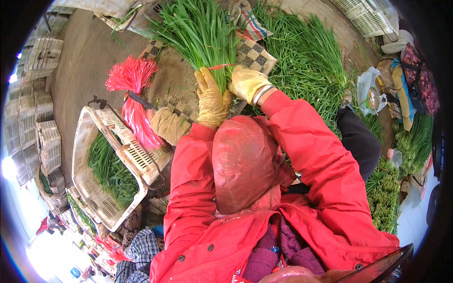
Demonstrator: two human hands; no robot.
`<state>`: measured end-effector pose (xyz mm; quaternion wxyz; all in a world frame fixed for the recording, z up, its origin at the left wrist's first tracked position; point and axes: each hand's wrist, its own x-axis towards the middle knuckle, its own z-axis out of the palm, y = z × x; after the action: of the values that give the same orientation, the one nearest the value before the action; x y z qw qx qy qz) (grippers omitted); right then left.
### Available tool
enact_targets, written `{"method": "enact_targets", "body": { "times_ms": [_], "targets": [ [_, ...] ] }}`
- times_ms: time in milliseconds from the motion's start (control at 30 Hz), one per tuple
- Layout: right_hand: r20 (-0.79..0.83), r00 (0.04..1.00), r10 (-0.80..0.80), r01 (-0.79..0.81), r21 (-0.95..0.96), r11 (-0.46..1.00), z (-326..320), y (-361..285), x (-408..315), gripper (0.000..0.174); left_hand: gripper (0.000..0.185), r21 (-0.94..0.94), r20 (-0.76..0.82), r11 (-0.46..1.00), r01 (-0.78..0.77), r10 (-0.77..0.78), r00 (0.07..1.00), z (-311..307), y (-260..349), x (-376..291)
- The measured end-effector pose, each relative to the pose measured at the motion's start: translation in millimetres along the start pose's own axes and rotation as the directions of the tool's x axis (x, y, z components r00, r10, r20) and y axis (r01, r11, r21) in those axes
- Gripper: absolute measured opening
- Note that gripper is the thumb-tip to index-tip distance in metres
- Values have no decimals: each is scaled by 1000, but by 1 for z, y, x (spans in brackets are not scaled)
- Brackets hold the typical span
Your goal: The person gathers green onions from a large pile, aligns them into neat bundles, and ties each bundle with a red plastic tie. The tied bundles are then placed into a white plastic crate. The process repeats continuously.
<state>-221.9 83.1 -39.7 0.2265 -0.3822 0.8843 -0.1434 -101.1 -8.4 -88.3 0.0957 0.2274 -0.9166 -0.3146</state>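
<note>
Both my hands wear yellowish rubber gloves and are at the stem end of a bunch of long green leaves [201,35], which look like garlic chives. My left hand [211,100] holds the stems from the left, two fingers stretched along them and the thumb on the near side. My right hand [248,84] is closed at the right side of the stems. A red plastic strip [221,66] crosses the bunch just above my hands, and its right end runs to my right hand. The fingertips of the right hand are hidden.
A big heap of loose leaves [300,67] lies to the right. At left, a bundle of red plastic strips [132,95] hangs beside a tilted white plastic crate [79,155] holding greens. Checkered mat [256,53] shows beneath the bunch. Tied bunches [384,198] stand at lower right; stacked crates [26,113] line the left.
</note>
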Motion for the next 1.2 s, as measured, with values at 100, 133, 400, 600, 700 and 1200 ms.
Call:
{"method": "enact_targets", "body": {
  "times_ms": [100,133,400,600,700,1200],
  "targets": [
    [12,999,50,-51,31,998,1,0,0,26,97,40,27,998,49,-50,998,0,4,0],
    [5,1000,-16,16,33,999,1,2,-2,28,97,58,24,997,50,-51,998,1,6,-1],
    [42,996,-76,57,347,936,20,14,-28,34,100,137,8,990,32,-33,999,8,6,-5],
    [198,980,-8,-123,642,757,26,23,-38,38,100,-31,13,999,18,-18,1000,5,-2,-6],
    [352,936,-21,-309,848,430,18,32,-49,35,101,-222,45,975,-20,30,999,-7,-10,-5],
    [447,891,76,-28,-114,993,19,118,-77,34,128,-837,132,490,245,-253,958,-24,-18,24]
  ]
}}
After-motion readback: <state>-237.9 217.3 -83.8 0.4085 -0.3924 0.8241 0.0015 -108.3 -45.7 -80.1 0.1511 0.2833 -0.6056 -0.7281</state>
